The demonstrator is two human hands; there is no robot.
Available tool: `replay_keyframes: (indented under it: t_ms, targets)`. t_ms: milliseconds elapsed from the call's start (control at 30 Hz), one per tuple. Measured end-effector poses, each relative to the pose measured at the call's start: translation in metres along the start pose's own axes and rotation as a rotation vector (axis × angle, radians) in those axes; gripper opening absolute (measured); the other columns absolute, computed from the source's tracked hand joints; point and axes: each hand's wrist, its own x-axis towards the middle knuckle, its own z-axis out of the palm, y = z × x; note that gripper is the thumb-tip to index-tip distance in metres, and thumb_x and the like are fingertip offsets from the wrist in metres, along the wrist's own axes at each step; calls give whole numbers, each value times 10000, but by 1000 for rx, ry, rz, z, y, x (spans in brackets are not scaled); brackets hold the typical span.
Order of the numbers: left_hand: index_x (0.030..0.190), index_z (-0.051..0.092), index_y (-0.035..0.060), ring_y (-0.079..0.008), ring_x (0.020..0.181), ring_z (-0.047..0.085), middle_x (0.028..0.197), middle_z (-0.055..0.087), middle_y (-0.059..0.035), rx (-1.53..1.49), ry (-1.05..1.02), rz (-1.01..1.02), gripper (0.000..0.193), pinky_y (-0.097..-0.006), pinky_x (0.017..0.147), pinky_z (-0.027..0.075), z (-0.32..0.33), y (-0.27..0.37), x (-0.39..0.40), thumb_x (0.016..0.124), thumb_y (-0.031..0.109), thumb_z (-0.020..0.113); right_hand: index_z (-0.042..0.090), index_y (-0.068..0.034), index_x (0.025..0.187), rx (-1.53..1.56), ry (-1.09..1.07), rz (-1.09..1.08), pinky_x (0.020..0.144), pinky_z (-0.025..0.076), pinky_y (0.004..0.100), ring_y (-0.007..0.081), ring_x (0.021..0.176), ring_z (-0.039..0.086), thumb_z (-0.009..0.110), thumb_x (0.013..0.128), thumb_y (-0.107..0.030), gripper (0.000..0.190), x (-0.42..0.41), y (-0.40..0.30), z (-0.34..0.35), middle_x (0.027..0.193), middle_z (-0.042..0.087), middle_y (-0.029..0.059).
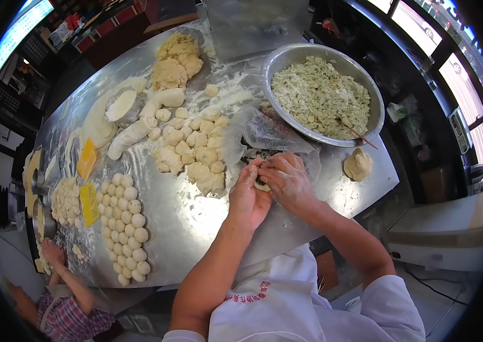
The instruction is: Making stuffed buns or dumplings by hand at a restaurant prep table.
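Note:
My left hand [250, 199] cups a small piece of dough [262, 185] with dark filling showing at its top. The fingers of my right hand [288, 181] press at its rim, so part of it is hidden. Just beyond my fingers lies an open clear plastic bag [262, 130] with dark, crumbly filling [260, 154] inside. A large metal bowl [268, 92] of chopped, pale green filling [320, 96] stands behind the bag, a thin stick [359, 136] leaning in it. To the left of my hands spreads a heap of dough pieces [196, 143].
Rows of round dough balls [123, 226] sit near the front edge of the floured metal table [168, 239]. Yellow scrapers [89, 204], a bowl of flour [123, 106], dough rolls [132, 137] and a large dough mass [177, 62] lie farther left. A co-worker's hands [54, 253] are at the left edge.

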Motion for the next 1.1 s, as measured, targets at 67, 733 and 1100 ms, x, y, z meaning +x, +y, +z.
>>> replay_keyframes:
  t_ms: [67, 733, 1100]
  targets:
    - [1310, 611, 98, -247, 1186, 643, 1303, 648, -78, 10, -19, 6, 256, -462, 1009, 556, 8, 0, -6, 1127, 232, 494, 717, -69, 1273, 157, 49, 147, 1045, 460, 496, 352, 1249, 583, 733, 930, -134, 350, -6, -6, -4, 1243, 679, 96]
    - [1214, 589, 113, -195, 1025, 625, 1030, 610, -32, 173, 23, -115, 491, -448, 997, 493, 15, 12, -52, 1140, 536, 352, 427, -28, 1587, 815, -260, 852, 913, 551, 333, 198, 1017, 680, 691, 1036, -339, 685, -15, -41, -3, 1269, 686, 156]
    - [1297, 553, 85, -242, 1174, 609, 1223, 584, -94, 198, -56, -128, 512, -537, 1080, 493, -8, 31, -80, 1140, 528, 349, 569, -31, 1468, 1292, -229, 948, 1094, 459, 346, 255, 1318, 600, 564, 1102, -345, 483, -27, -55, 16, 1451, 630, 157]
